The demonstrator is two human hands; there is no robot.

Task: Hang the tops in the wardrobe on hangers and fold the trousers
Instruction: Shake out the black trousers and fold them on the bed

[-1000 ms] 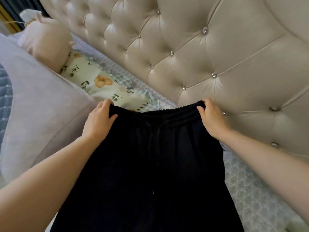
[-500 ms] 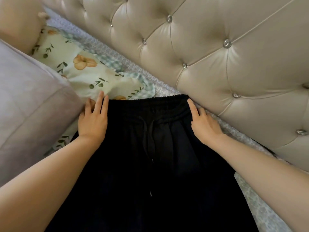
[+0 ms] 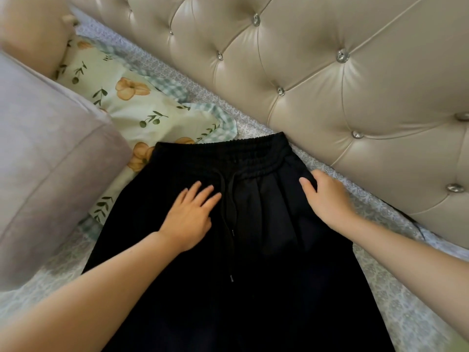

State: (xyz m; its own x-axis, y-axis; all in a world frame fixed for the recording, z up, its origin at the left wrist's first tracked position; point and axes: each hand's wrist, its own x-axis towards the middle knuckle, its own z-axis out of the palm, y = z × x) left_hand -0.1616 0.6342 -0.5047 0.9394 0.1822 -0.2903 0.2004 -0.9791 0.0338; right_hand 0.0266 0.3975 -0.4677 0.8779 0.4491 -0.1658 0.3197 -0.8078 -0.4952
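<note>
View from a head-worn camera, looking down at a bed. A pair of black trousers (image 3: 253,262) lay flat on a pale patterned sheet (image 3: 406,301), front side up. Their long axis ran straight away from the person. The elastic waistband (image 3: 223,153) was at the far end, beyond both sets of fingertips, and pointed toward the headboard. The legs ran back under the forearms and out of the bottom of the view. The waistband sat a little askew, its right end farther from the person than its left.

The left hand (image 3: 189,219) rested palm down on the trousers just below the waistband. Its fingers were straight, slightly spread and flat on the cloth, holding nothing. Just to the right of that hand a black drawstring (image 3: 229,212) hung down from the waistband along the middle of the trousers, between the two hands.

The right hand (image 3: 326,199) lay palm down on the right edge of the trousers, level with the left hand. Its thumb stretched across the black cloth and its fingers were loose, reaching over the edge toward the sheet. It gripped nothing.

Beyond the right hand and to its right stood a beige tufted headboard (image 3: 330,72) with shiny buttons, close to the corner of the waistband. Beyond the left hand lay a pale green floral pillow (image 3: 142,105), and the left corner of the waistband overlapped it. Farther to the left of that hand was a large grey-lilac cushion (image 3: 45,161), well apart from the trousers.
</note>
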